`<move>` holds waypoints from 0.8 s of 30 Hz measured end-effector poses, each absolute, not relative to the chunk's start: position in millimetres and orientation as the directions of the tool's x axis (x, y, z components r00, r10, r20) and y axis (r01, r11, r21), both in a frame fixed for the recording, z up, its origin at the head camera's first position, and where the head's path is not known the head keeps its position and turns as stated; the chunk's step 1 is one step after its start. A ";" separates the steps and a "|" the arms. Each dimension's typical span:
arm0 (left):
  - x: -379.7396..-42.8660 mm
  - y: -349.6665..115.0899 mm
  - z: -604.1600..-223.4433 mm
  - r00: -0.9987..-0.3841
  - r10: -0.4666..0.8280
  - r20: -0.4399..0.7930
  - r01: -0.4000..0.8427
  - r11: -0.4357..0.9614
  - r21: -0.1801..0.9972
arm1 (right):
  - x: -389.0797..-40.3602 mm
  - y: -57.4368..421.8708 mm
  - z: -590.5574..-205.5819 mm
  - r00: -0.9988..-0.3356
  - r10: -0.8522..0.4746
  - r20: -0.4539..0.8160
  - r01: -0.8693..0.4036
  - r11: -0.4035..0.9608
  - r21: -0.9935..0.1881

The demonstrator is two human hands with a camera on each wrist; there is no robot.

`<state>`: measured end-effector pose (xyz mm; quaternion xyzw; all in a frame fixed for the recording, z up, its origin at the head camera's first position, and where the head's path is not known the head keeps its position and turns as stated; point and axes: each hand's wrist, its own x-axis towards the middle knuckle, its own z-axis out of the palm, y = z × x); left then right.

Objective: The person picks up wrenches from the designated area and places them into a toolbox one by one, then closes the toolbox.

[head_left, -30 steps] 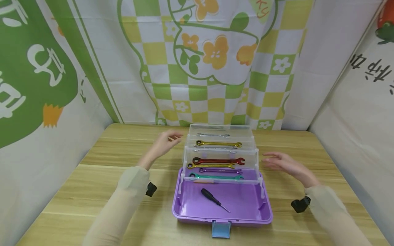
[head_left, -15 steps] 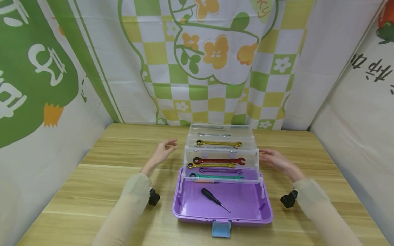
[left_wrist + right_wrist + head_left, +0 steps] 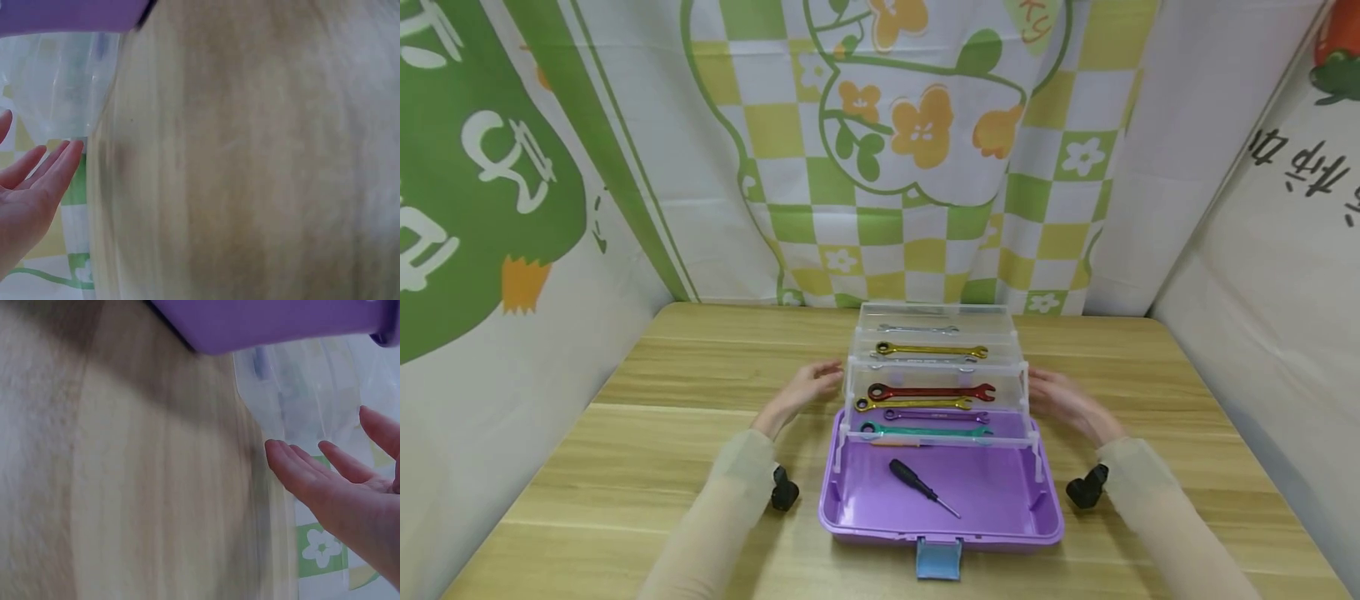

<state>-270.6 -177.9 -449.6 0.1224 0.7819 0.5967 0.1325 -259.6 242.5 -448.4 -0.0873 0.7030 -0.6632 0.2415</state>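
Observation:
A purple toolbox (image 3: 1000,508) stands on the table with its clear plastic trays (image 3: 1015,417) raised in steps at the back. Several wrenches lie in them, among them a red wrench (image 3: 932,392), a green wrench (image 3: 925,431) and a gold wrench (image 3: 932,350). In the purple base lies a black-handled screwdriver (image 3: 910,477). My left hand (image 3: 797,395) is at the left side of the clear plastic, fingers fairly straight and pointing at it. On the opposite side my right hand (image 3: 1067,400) has its fingertips at the plastic edge, partly hidden behind it. Neither hand grips anything.
The blue latch (image 3: 938,560) hangs down at the toolbox's front. The wooden table (image 3: 647,467) spreads out around the box. A patterned curtain (image 3: 925,167) hangs right behind the table's back edge.
Both hands have come in toward the clear trays: the left first drew back, then moved right; the right moved leftward to the plastic's side. The toolbox and tools have stayed put.

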 end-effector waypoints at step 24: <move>-272.4 -168.4 -453.7 -0.919 0.364 -0.147 -0.104 0.137 0.985 | -262.8 242.0 -451.2 -0.873 -0.431 -0.228 0.238 0.032 -0.971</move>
